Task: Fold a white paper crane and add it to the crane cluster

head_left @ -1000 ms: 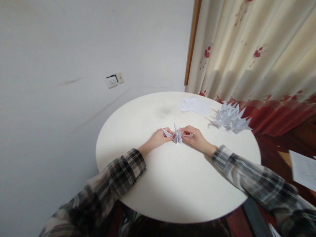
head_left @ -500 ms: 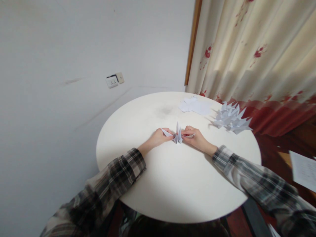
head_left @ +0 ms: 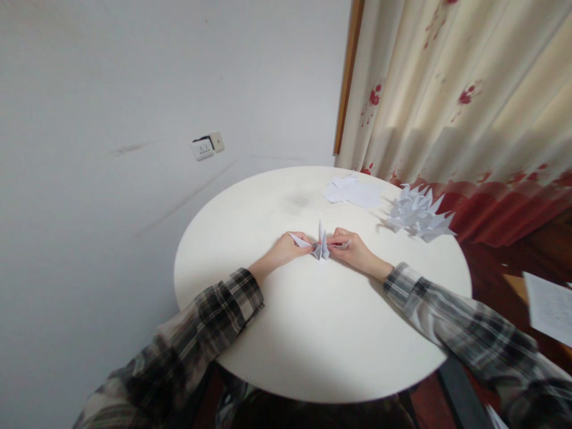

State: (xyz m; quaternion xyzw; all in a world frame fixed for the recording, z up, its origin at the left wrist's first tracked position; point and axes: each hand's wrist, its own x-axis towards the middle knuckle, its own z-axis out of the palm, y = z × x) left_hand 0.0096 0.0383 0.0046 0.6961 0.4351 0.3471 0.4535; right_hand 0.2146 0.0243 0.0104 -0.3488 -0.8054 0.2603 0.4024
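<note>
A folded white paper crane [head_left: 322, 247] is held just at the table surface, between my two hands, with a pointed part standing up. My left hand [head_left: 289, 247] pinches the wing on its left side, and the tip of that wing sticks out over the fingers. On the other side, my right hand [head_left: 350, 247] grips the right wing between thumb and fingers. Part of each wing is hidden by the fingers.
The round white table [head_left: 330, 345] carries a cluster of folded paper cranes [head_left: 417, 211] at the right rear. Flat white paper sheets [head_left: 353, 192] lie near the far edge. Beyond are a wall with a socket [head_left: 203, 149] and a curtain [head_left: 447, 119]. Printed paper [head_left: 549, 304] sits lower right.
Almost nothing differs; both hands keep their grip on the crane's wings, and the view has shifted very slightly.
</note>
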